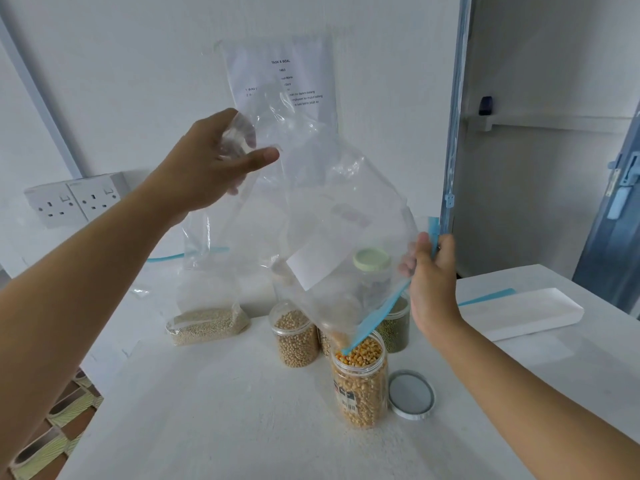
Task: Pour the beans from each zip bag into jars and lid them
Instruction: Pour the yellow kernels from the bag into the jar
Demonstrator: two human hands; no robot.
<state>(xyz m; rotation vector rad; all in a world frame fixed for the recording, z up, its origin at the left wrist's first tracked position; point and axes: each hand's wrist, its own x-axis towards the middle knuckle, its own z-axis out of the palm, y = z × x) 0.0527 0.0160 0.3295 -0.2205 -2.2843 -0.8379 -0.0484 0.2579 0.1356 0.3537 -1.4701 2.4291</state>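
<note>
The left grip [207, 168] is closed on the bottom corner of a clear zip bag [329, 209], thumb out along the plastic, holding it high above and left of the corn jar [360, 386]. The right grip [433, 278] pinches the bag's blue zip edge above and right of that jar. The bag looks almost empty and hangs tilted, its zip end dipping into the open jar's mouth. A loose lid [411, 394] lies on the counter [225, 410] just right of the jar. Behind it to the left stand an open jar of pale beans [298, 339] and a second bag [207, 320] of small grains.
</note>
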